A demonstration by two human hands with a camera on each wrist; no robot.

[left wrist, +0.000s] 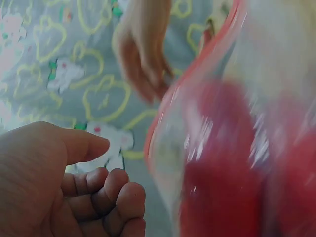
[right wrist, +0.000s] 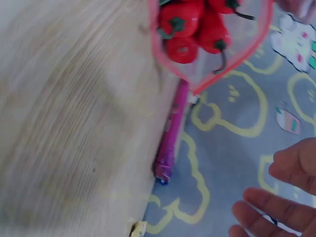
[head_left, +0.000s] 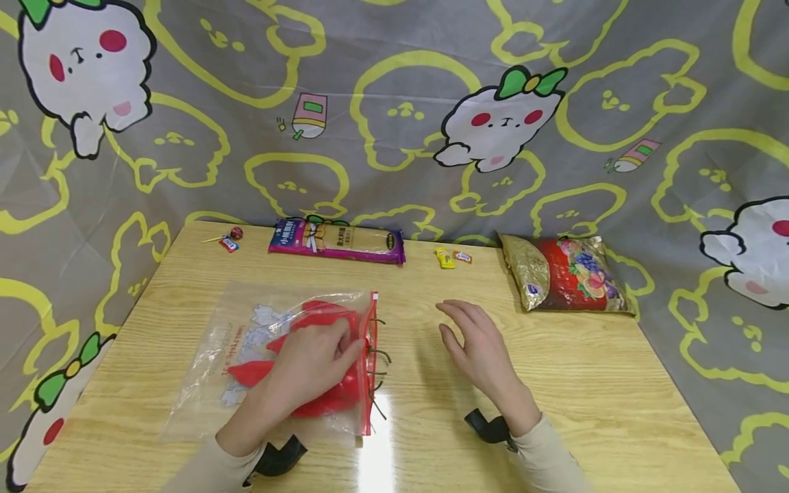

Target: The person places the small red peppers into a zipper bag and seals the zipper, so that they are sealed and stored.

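A clear plastic zip bag (head_left: 206, 366) with a red zip edge lies on the table, its mouth towards the right. Several red peppers (head_left: 253, 373) are inside, their thin green stems reaching past the zip. Over the bag, my left hand (head_left: 314, 356) has loosely bent fingers; the left wrist view shows its thumb apart from them and nothing between. My right hand (head_left: 481, 352) hovers right of the mouth, fingers relaxed and holding nothing. From the right wrist view, the gaping mouth reveals pepper tops (right wrist: 180, 22) with green caps.
At the back lies a purple noodle-like packet (head_left: 335, 241). Left of it are a lollipop (head_left: 236, 233) and a small wrapped candy (head_left: 229, 244). Two more candies (head_left: 444, 258) sit right of the packet. A gold and red bag (head_left: 567, 274) lies back right. Patterned cloth (head_left: 394, 103) walls the table.
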